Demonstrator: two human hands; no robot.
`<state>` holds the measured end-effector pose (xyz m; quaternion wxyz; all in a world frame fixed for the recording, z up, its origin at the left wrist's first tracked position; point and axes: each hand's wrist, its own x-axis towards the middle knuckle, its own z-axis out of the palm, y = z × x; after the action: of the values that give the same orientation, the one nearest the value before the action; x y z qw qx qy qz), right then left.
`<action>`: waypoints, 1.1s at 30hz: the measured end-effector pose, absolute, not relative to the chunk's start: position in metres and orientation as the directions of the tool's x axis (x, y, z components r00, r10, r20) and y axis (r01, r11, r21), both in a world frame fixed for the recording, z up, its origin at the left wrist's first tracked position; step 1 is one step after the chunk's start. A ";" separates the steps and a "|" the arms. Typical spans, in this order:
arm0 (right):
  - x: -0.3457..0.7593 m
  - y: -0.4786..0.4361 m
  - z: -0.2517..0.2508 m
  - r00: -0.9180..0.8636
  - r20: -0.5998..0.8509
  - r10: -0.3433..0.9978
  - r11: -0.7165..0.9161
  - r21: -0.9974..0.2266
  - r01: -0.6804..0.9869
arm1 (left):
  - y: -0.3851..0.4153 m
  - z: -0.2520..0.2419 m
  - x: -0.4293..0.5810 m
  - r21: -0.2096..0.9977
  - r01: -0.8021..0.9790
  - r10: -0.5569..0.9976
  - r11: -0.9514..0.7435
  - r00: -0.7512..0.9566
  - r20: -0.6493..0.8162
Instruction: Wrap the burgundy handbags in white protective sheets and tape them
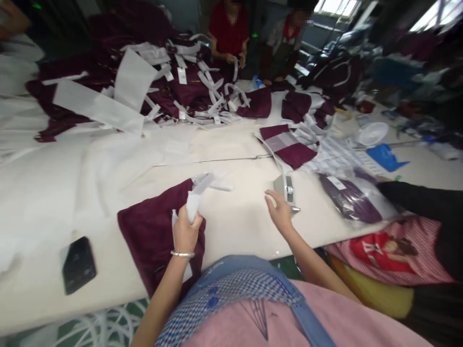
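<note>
My left hand [186, 231], with a bangle at the wrist, is closed around white paper strips [195, 200]. It rests over a folded maroon garment [155, 221] at the table's front edge. Pale strips stick out past the garment's far corner. My right hand [280, 212] is bent with thumb and fingertips drawn together; anything between them is too small to make out. Right beside it stands a grey tape dispenser [284, 188], partly behind the fingers.
Maroon garments [188, 91] with white strips are heaped across the table's back. A dark phone [78, 265] lies at left. A folded maroon piece [289, 147], a plastic-wrapped pack [352, 195] and a blue item [387, 156] lie right. People [229, 33] stand opposite.
</note>
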<state>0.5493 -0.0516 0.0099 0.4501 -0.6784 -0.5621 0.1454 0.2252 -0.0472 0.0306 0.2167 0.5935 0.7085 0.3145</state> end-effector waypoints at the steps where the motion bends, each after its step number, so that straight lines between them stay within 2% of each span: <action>1: 0.579 -0.062 0.004 0.449 0.350 0.822 -0.060 -0.731 0.680 | -0.046 0.029 0.226 0.703 0.706 0.980 0.088 -0.188 0.065; 2: 0.606 -0.072 -0.003 0.568 0.338 0.750 -0.178 -0.724 0.667 | -0.046 0.027 0.227 0.706 0.704 0.983 0.079 -0.174 0.064; 4: 0.645 -0.084 -0.016 0.759 0.173 0.627 -0.387 -0.777 0.496 | -0.047 0.026 0.230 0.715 0.697 0.987 0.063 -0.150 0.060; 7: 0.670 -0.085 -0.033 0.837 -0.108 0.537 -0.507 -0.834 0.218 | -0.048 0.027 0.234 0.717 0.695 0.991 0.056 -0.126 0.045; 12: 0.671 -0.067 -0.038 0.830 -0.230 0.507 -0.452 -0.891 0.029 | -0.047 0.029 0.234 0.711 0.701 0.994 0.053 -0.109 0.033; 18: 0.661 -0.082 -0.013 0.841 -0.171 0.513 -0.241 -0.969 -0.050 | -0.047 0.027 0.232 0.718 0.694 0.994 0.054 -0.104 0.026; 21: 0.650 -0.103 -0.008 0.807 -0.266 0.528 -0.154 -0.964 -0.218 | -0.047 0.026 0.234 0.719 0.692 0.994 0.061 -0.109 0.020; 23: 0.644 -0.115 -0.012 0.760 -0.387 0.522 -0.189 -0.921 -0.340 | -0.047 0.025 0.234 0.719 0.692 0.994 0.064 -0.108 0.016; 26: 0.639 -0.126 -0.027 0.739 -0.471 0.482 -0.251 -0.882 -0.399 | -0.047 0.025 0.234 0.721 0.691 0.995 0.055 -0.098 0.017; 33: 0.638 -0.110 -0.053 0.812 -0.428 0.396 -0.284 -0.898 -0.335 | -0.048 0.026 0.236 0.741 0.670 0.993 0.039 -0.106 0.044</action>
<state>0.6377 -0.1102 -0.0529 0.5978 -0.7408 -0.0207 0.3056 0.2359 -0.0477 0.0258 0.2565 0.6174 0.6736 0.3152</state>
